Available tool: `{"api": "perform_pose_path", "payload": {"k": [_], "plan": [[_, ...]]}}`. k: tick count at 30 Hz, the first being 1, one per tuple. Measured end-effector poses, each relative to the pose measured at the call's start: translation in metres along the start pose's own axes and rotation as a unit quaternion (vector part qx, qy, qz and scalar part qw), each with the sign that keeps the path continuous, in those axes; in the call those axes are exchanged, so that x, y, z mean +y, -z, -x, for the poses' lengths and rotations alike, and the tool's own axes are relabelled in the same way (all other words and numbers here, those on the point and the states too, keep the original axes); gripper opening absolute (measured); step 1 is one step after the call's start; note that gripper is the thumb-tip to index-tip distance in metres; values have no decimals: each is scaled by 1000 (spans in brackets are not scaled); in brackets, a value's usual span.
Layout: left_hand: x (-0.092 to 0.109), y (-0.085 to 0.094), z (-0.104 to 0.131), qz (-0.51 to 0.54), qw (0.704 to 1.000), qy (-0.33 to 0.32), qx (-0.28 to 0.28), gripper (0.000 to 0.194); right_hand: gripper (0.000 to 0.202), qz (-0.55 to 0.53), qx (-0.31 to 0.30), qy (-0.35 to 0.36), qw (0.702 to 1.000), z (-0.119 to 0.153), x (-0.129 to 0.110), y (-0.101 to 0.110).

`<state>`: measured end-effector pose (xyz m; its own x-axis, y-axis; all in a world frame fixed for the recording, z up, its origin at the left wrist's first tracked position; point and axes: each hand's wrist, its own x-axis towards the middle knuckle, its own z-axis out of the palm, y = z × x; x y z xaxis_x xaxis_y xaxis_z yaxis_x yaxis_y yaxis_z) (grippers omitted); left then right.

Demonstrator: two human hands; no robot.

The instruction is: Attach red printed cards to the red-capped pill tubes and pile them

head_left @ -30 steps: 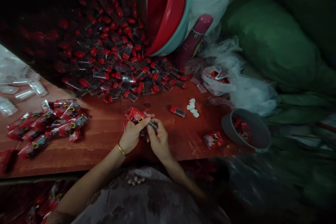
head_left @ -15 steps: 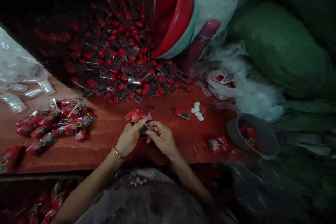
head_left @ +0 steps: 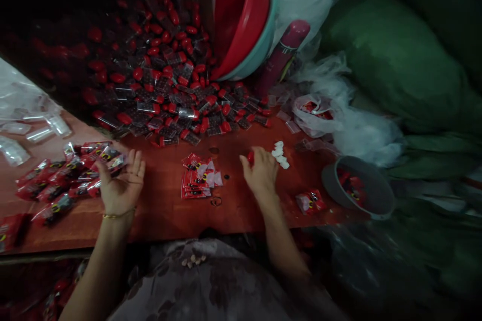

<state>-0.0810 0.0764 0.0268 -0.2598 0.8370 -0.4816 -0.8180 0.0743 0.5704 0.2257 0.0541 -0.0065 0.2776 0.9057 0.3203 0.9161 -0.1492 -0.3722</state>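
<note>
Apart go the hands since half a second ago: the left hand [head_left: 119,188] has swung out to the pile of red packets [head_left: 70,173], and the right hand [head_left: 261,173] has left the middle and come over the small bottle [head_left: 250,158] lying on the table [head_left: 158,218]. Left palm faces up now, thumb wide, fingers stretched out and nothing in them; whether they brush the packets I can't say. On the right, the bottle's red cap peeks out between thumb and forefinger, but the hand covers the rest, and in this murky light I can't fairly tell whether they pinch it or merely straddle it. Between the two hands sits the loose stack of wrappers [head_left: 196,188]. Watch that bottle: a grip on just the smooth cap could let it roll, and a wide sweep of those fingers might scatter the white pieces [head_left: 280,155] right beside them. Dragging a wrist back low could push the top wrappers off, since they look thin and unevenly laid. Beyond, the big heap of bottles [head_left: 184,105] blocks the far side, with the flask [head_left: 276,62] and tilted red basin [head_left: 246,25] behind it; rightward, a lone packet [head_left: 311,201] and the grey tub [head_left: 378,180] crowd the space beside the forearm.
</note>
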Motion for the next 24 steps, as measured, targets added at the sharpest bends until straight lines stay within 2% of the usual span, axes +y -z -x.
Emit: {"api": "perform_pose_path", "payload": {"k": [2,4,5,6,7,9,10,11,12,13,14,16,19,21,24], "plan": [[-3,-1,0,-28,1000,-7,-9,56,37,86,-23,-38,995,1,21,-2],[-24,-8,7,-170,985,22,-38,46,38,118,-48,-40,991,10,26,-6],[-39,-13,11,-272,960,5,-71,39,39,120,-53,-36,991,16,24,-8],[-53,-18,14,-377,917,-58,-119,34,40,120,-53,-31,991,22,21,-11],[-67,-22,15,-484,850,-133,-159,31,42,117,-49,-27,992,28,17,-13],[-87,-29,14,-649,690,-252,-195,31,44,107,-40,-18,993,35,10,-16],[-93,-30,12,-708,613,-284,-204,29,45,101,-37,-12,994,37,8,-17],[-97,-30,8,-751,548,-302,-209,27,44,93,-34,-5,995,38,7,-17],[-99,-30,5,-781,497,-311,-214,24,44,85,-28,1,996,38,7,-17],[-99,-28,3,-800,460,-317,-219,23,42,75,-18,8,997,37,8,-15],[-99,-26,1,-810,434,-326,-221,24,40,63,-3,14,998,36,8,-14],[-98,-22,-1,-813,412,-345,-223,26,35,35,38,31,998,35,5,-9],[-98,-17,-1,-797,424,-369,-219,29,27,-34,71,71,994,34,-10,-2],[-99,-16,0,-783,439,-382,-218,29,26,-90,51,93,990,34,-24,-1],[-100,-16,2,-766,457,-389,-231,25,29,-157,-33,95,982,32,-46,-5]]}}
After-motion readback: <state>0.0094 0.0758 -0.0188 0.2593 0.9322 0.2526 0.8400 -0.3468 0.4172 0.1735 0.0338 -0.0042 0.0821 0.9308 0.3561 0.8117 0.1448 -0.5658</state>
